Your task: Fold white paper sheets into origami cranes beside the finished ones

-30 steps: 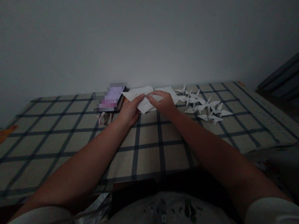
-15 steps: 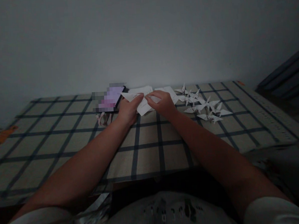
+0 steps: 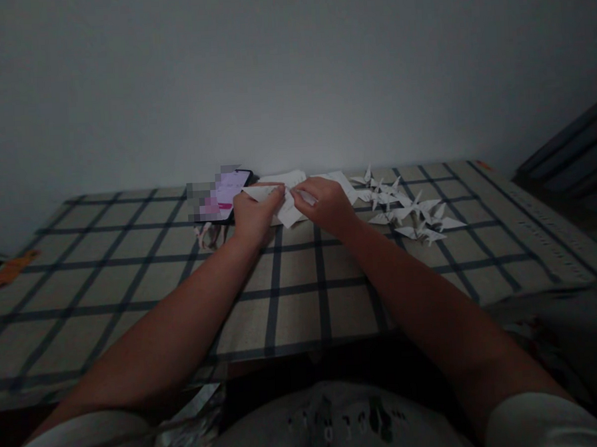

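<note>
A partly folded piece of white paper (image 3: 289,214) with faint print is held up between my two hands over the table. My left hand (image 3: 256,212) is closed on its left part, thumb on top, with a pointed flap sticking out to the left. My right hand (image 3: 327,203) pinches the paper's right side with thumb and fingertips. Several folded paper cranes (image 3: 418,210) lie in a cluster to the right of my right hand. Behind my hands are flat white paper sheets (image 3: 344,184), partly covered by them.
A phone (image 3: 229,192) with a lit screen lies left of my hands, a pale strap (image 3: 210,235) beside it. The checked tablecloth (image 3: 297,303) covers the table, which meets a plain wall (image 3: 291,84). A bag-like heap with paper scraps (image 3: 193,416) sits below the front edge.
Both hands keep hold of the paper. Its lower corner has shifted slightly right and up, and my left hand has turned a little. The view has moved slightly.
</note>
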Demonstrator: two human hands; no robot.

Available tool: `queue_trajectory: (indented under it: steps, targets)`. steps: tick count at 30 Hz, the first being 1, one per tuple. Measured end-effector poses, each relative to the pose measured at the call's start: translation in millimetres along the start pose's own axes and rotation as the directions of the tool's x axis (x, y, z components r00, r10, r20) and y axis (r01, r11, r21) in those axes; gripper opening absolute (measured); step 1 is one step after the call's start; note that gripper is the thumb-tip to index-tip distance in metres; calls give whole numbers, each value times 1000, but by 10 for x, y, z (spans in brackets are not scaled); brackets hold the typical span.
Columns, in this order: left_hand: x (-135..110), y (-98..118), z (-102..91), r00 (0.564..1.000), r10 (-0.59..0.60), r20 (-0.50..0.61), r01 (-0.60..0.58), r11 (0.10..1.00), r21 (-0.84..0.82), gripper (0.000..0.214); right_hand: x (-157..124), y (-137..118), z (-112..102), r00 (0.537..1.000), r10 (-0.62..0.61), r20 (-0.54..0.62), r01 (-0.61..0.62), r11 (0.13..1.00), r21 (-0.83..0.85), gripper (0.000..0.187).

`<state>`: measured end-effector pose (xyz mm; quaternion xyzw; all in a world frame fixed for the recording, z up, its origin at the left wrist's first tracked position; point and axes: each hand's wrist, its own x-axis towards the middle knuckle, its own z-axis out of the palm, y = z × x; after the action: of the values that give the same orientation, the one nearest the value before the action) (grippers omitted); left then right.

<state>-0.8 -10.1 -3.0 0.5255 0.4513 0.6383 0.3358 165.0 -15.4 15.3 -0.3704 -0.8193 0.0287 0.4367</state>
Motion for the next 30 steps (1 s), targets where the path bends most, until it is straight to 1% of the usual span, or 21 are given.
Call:
queue_trajectory:
  steps: [5, 7, 10, 12, 15, 18, 22, 25, 27, 30]
  targets:
    - [59, 1, -45, 998, 29, -49, -24, 994, 111, 26, 14, 16, -70, 1000, -20, -14, 19, 999, -34, 18]
    - [79, 10, -62, 998, 51, -39, -44, 987, 152, 26, 13, 29, -94, 999, -48, -18, 46, 997, -66, 19]
    - [95, 20, -76, 994, 110, -5, -106, 972, 211, 20, 13, 55, -114, 996, -91, -22, 88, 990, -108, 19]
    - [104, 17, -80, 989, 145, 1, -142, 962, 232, 17, 18, 76, -130, 993, -103, -52, 96, 987, -127, 18]
    - [121, 2, -85, 989, 146, -5, -141, 964, 223, 18, 34, 108, -170, 988, -91, -123, 75, 989, -127, 17]
    - [138, -17, -93, 990, 138, 1, -135, 966, 222, 19, 50, 130, -218, 983, -31, -181, 16, 997, -80, 14]
    - [165, -46, -114, 988, 151, -3, -147, 965, 218, 19, 63, 158, -277, 962, 104, -251, -95, 994, 49, 14]
    - [208, -74, -136, 988, 153, -35, -141, 966, 218, 19, 68, 223, -328, 940, 225, -255, -182, 966, 181, 23]
    - [246, -92, -149, 988, 138, -73, -121, 973, 199, 19, 69, 296, -362, 916, 312, -250, -242, 930, 275, 32]
    - [296, -109, -157, 985, 115, -131, -98, 987, 129, 20, 66, 409, -396, 889, 392, -238, -291, 883, 367, 41]
